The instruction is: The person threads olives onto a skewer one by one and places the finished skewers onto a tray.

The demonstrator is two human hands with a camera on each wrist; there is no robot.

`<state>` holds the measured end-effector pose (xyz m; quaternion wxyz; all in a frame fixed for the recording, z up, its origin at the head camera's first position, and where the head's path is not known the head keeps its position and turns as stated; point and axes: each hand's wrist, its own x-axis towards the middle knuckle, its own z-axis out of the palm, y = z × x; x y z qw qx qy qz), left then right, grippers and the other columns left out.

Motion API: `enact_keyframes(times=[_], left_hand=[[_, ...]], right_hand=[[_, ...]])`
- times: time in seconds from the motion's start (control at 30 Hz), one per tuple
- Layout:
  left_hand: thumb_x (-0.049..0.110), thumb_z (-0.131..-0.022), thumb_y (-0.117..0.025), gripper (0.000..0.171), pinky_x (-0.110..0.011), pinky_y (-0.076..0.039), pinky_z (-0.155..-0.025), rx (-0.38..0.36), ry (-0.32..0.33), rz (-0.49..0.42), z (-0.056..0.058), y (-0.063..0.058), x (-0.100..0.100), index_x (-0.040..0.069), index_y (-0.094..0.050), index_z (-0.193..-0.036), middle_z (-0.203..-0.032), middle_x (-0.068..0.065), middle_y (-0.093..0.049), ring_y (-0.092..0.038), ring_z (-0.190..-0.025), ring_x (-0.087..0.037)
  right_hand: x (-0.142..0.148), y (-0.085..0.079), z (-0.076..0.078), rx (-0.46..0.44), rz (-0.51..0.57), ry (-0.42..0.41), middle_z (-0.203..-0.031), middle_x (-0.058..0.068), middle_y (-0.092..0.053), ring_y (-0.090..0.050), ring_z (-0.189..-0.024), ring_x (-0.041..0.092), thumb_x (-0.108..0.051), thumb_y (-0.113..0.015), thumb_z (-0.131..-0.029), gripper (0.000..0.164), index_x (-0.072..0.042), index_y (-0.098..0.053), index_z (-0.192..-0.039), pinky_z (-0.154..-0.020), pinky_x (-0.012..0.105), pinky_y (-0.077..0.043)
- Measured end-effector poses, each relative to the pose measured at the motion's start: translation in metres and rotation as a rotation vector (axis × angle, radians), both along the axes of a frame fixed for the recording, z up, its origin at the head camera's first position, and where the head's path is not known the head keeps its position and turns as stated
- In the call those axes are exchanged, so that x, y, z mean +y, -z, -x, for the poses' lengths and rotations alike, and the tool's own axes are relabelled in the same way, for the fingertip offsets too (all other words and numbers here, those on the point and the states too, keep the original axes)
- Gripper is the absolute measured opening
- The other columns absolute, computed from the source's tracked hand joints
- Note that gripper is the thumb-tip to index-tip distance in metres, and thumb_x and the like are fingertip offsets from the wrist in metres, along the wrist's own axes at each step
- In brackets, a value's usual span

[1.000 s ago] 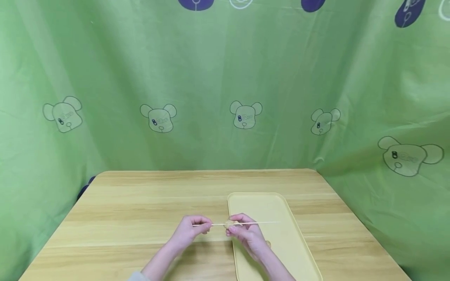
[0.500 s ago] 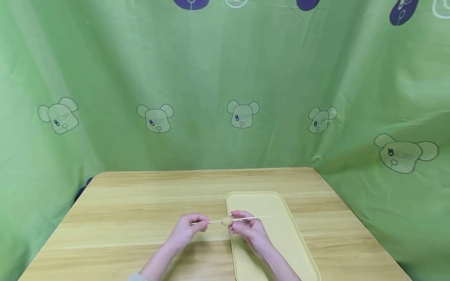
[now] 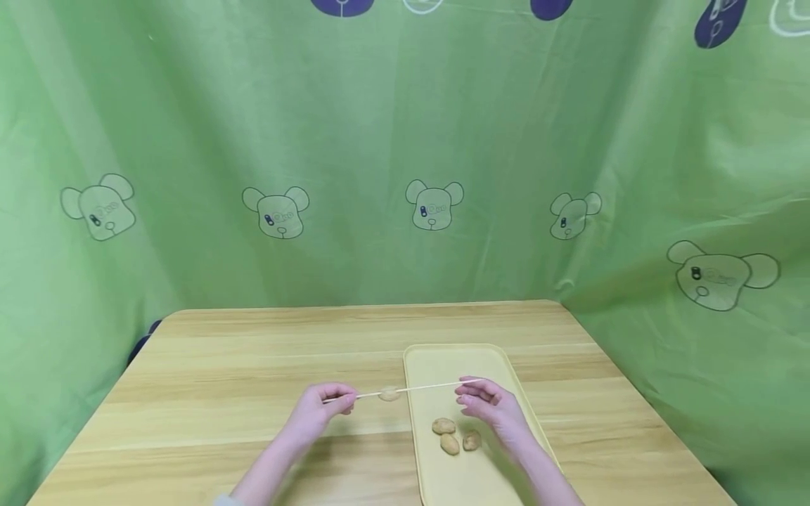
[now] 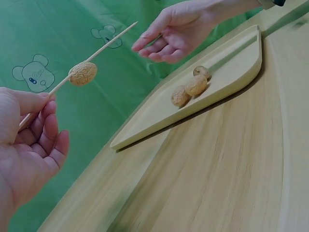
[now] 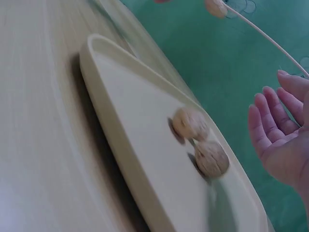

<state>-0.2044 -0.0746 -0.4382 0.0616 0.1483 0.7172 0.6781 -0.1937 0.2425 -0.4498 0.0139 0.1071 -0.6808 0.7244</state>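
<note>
My left hand (image 3: 320, 410) pinches a thin wooden skewer (image 3: 433, 386) near one end, thumb against fingers. Threaded on that skewer is a wrinkled, tan, walnut-like ball (image 4: 83, 73), a short way beyond the left fingertips. The skewer's pointed end sticks out past the ball toward my right hand (image 3: 496, 409). Loosely bent and holding nothing, the right hand hovers over the tray (image 3: 414, 450); the left wrist view shows it apart from the tip. Three more such balls lie together in the tray, among them one ball (image 3: 444, 426) and another ball (image 3: 472, 440) nearer the right hand.
The tray is long, pale yellow and low-rimmed, lying right of the middle on a wood-grain table (image 3: 253, 365). A green curtain (image 3: 354, 267) with bear heads hangs behind the table and along its sides.
The right hand, earlier at the ball on the skewer, has let go and moved right. The left hand has shifted left with the skewer and ball. The balls in the tray have come into sight.
</note>
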Motion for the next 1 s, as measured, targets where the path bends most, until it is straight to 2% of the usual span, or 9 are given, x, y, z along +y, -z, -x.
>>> enact_keyframes(times=[0.2, 0.37, 0.47, 0.67, 0.8, 1.0], left_hand=[[0.005, -0.086, -0.061, 0.024, -0.026, -0.049, -0.074, 0.002, 0.004, -0.007, -0.001, 0.001, -0.006, -0.015, -0.06, -0.099, -0.078, -0.008, -0.061, -0.057, -0.074, -0.013], [0.005, -0.086, -0.061, 0.024, -0.026, -0.049, -0.073, -0.004, 0.012, -0.014, -0.002, 0.0, -0.007, -0.016, -0.059, -0.099, -0.079, -0.01, -0.062, -0.056, -0.073, -0.011], [0.005, -0.086, -0.061, 0.024, -0.026, -0.048, -0.073, -0.008, 0.013, -0.014, -0.002, 0.001, -0.006, -0.016, -0.059, -0.099, -0.078, -0.009, -0.061, -0.056, -0.073, -0.011], [0.004, -0.085, -0.061, 0.024, -0.025, -0.049, -0.072, -0.005, 0.011, -0.008, -0.001, 0.004, -0.006, -0.016, -0.059, -0.098, -0.077, -0.008, -0.062, -0.057, -0.073, -0.012], [0.005, -0.086, -0.061, 0.024, -0.025, -0.049, -0.072, -0.002, 0.008, 0.001, 0.0, 0.006, -0.008, -0.016, -0.06, -0.099, -0.077, -0.007, -0.062, -0.057, -0.073, -0.014], [0.007, -0.087, -0.06, 0.026, -0.026, -0.049, -0.074, -0.028, 0.013, 0.003, 0.001, 0.008, -0.009, -0.015, -0.059, -0.101, -0.077, -0.005, -0.062, -0.058, -0.075, -0.015]], right_hand=[[0.028, 0.003, 0.002, -0.054, -0.172, -0.02, -0.104, 0.013, -0.063, -0.061, -0.091, 0.011, -0.002, -0.062, -0.084, 0.046, 0.019, -0.043, -0.121, -0.081, 0.032, -0.051], [0.047, 0.007, 0.001, -0.122, -0.288, -0.071, -0.112, 0.022, -0.058, -0.06, -0.098, 0.022, -0.007, -0.064, -0.083, 0.052, 0.016, -0.042, -0.125, -0.083, 0.028, -0.049], [0.054, 0.009, 0.001, -0.133, -0.32, -0.143, -0.115, 0.027, -0.055, -0.058, -0.1, 0.026, -0.006, -0.062, -0.083, 0.053, 0.016, -0.04, -0.126, -0.081, 0.03, -0.05], [0.058, 0.016, 0.0, -0.153, -0.341, -0.267, -0.119, 0.031, -0.051, -0.058, -0.093, 0.02, 0.0, -0.06, -0.081, 0.052, 0.017, -0.039, -0.125, -0.077, 0.031, -0.051], [0.056, 0.019, 0.0, -0.155, -0.367, -0.281, -0.117, 0.031, -0.052, -0.058, -0.085, 0.017, -0.001, -0.061, -0.081, 0.05, 0.017, -0.042, -0.123, -0.071, 0.027, -0.05], [0.054, 0.025, 0.002, -0.102, -0.414, -0.285, -0.11, 0.029, -0.056, -0.057, -0.085, 0.018, 0.004, -0.063, -0.075, 0.048, 0.019, -0.046, -0.117, -0.072, 0.023, -0.049]])
